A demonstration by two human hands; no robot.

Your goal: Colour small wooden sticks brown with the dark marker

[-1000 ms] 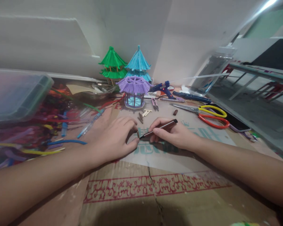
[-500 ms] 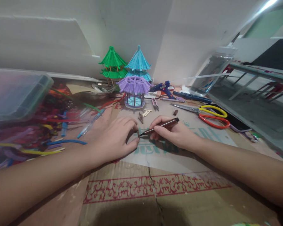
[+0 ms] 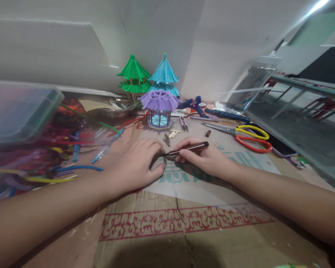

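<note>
While left fingers pinch a stick, right fingers grip a marker

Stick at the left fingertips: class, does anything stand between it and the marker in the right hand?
Nothing visible does. The marker in the right hand has its tip right at the stick, which the left hand holds between finger and thumb. The loose sticks lie beyond, outside that short line.
</note>
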